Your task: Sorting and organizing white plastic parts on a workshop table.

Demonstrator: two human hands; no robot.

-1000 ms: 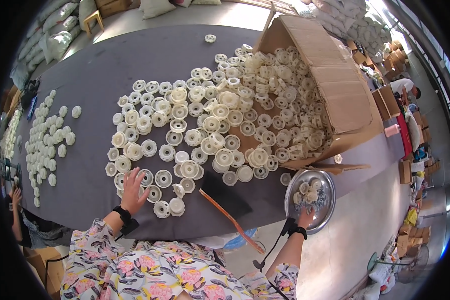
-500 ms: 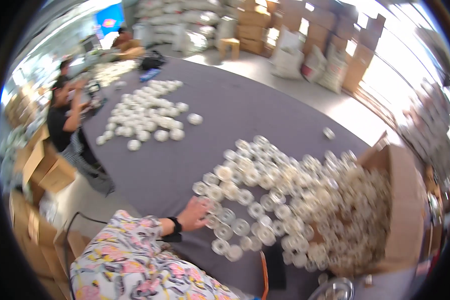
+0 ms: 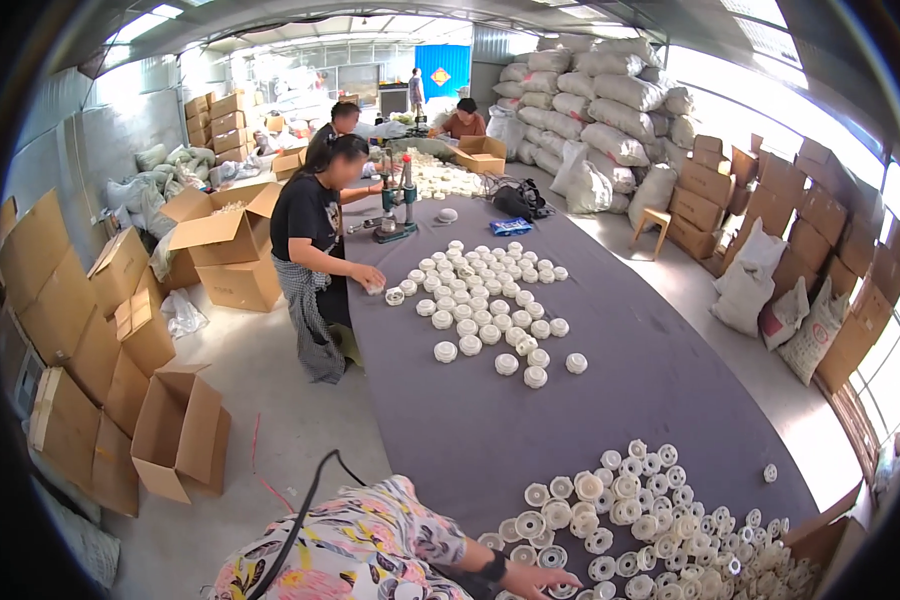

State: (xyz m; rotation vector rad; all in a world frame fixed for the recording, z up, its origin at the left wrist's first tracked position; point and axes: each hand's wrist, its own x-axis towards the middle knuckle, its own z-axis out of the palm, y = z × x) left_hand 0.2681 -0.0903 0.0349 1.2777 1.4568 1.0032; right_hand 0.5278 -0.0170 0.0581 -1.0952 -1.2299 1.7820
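Many round, off-white plastic parts (image 3: pixel 598 541) with scalloped rims and central holes lie in a loose heap at the lower right of the grey-covered table (image 3: pixel 610 400). My left hand (image 3: pixel 538 580), with a black watch at the wrist and a floral sleeve, reaches over the heap's near left edge. Its fingers look stretched out over a ring-shaped part; the lower picture edge cuts off some of the hand. I see nothing gripped in it. My right hand is out of the picture.
White domed pieces (image 3: pixel 480 300) form a second group farther up the table. A co-worker (image 3: pixel 310 225) stands at the left edge beside a green bench press (image 3: pixel 400 205). A cardboard box (image 3: pixel 835 530) borders the heap; open cartons (image 3: pixel 180 430) stand on the left floor.
The view has swung up and left, so the heap and my left hand now sit at the bottom edge. The co-worker's hand now reaches to the domed pieces.
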